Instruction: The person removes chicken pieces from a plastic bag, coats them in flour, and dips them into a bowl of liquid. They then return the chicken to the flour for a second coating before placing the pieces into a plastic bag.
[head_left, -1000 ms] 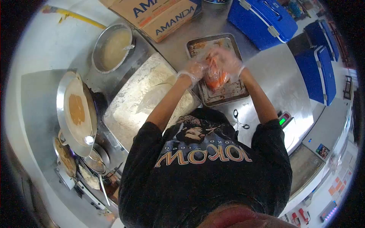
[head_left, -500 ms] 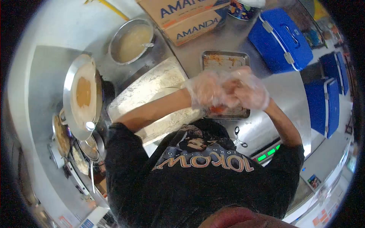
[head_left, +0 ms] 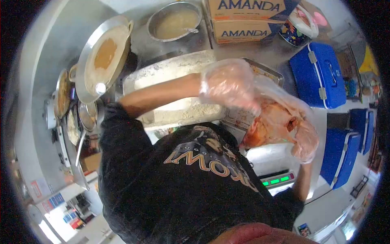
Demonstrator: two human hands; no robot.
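Observation:
A clear plastic bag of raw, orange-red marinated meat [head_left: 272, 122], which looks like chicken, is held up between my two gloved hands. My left hand [head_left: 227, 81], in a loose clear plastic glove, pinches the bag's upper left side. On the right, my right hand [head_left: 306, 140], gloved too, grips the bag's other side with bent fingers. Beneath lies a metal tray [head_left: 281, 78] with reddish smears, largely covered by the bag and my hands. Left of it, under my left forearm, stands a large tub of flour [head_left: 170, 79].
A digital scale [head_left: 278, 180] glows green near my right forearm. A bowl of cloudy liquid [head_left: 174, 24], a wide pan [head_left: 91, 57] and a strainer [head_left: 87, 116] are at left. AMANDA boxes [head_left: 248, 30] stand at the back; blue cooler boxes [head_left: 321, 77] line the right.
My hands, earlier close together over the tray, have moved apart; the right one has come down and rightward. The bag of meat now shows between them. My view has turned and shifted.

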